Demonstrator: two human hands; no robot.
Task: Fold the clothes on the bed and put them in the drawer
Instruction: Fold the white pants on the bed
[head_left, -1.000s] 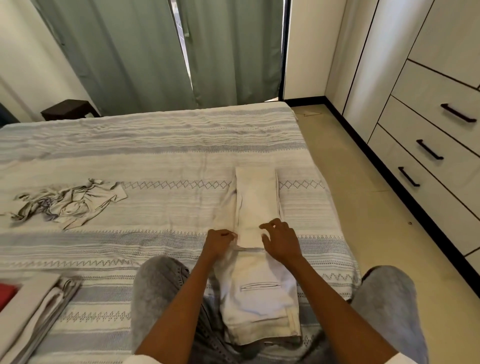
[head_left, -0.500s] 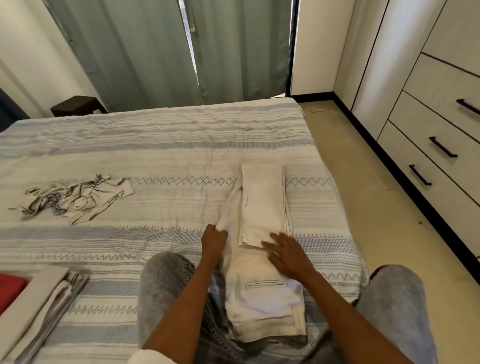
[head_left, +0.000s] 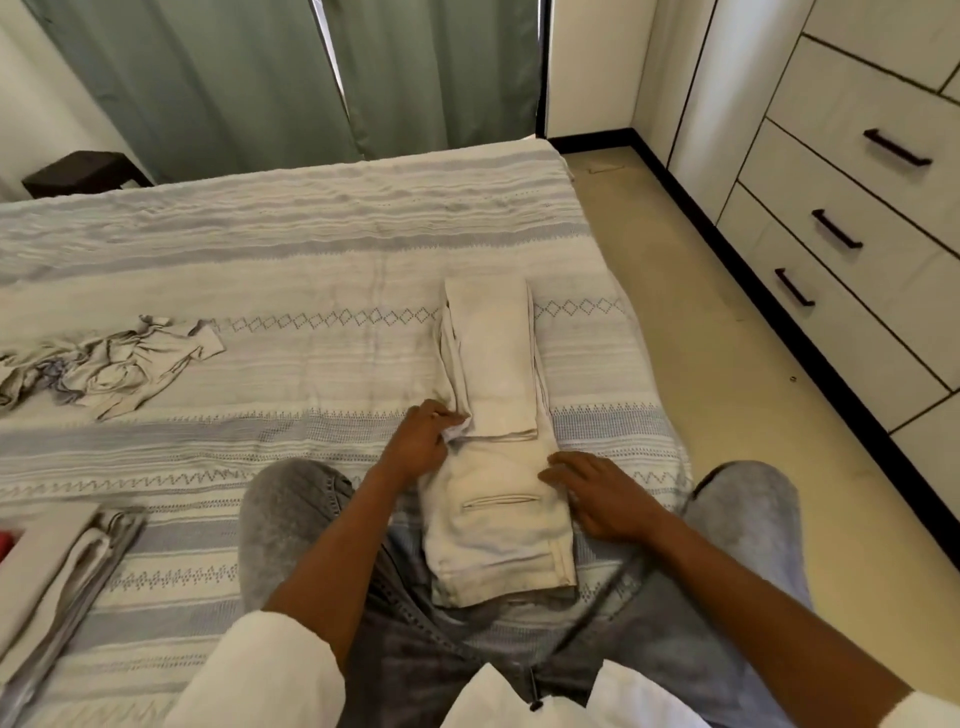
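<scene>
On the bed (head_left: 311, 249), between the person's knees, cream trousers (head_left: 493, 415) lie half folded, legs doubled back over the seat. The left hand (head_left: 415, 441) pinches loose cloth at their left edge; the right hand (head_left: 597, 493) rests flat and relaxed on the right side. One more fold looks needed. A crumpled garment (head_left: 104, 364) well to the left is untouched, folded pieces (head_left: 57, 566) wait by the near-left corner, and the drawers (head_left: 841, 228) across the floor are all closed.
</scene>
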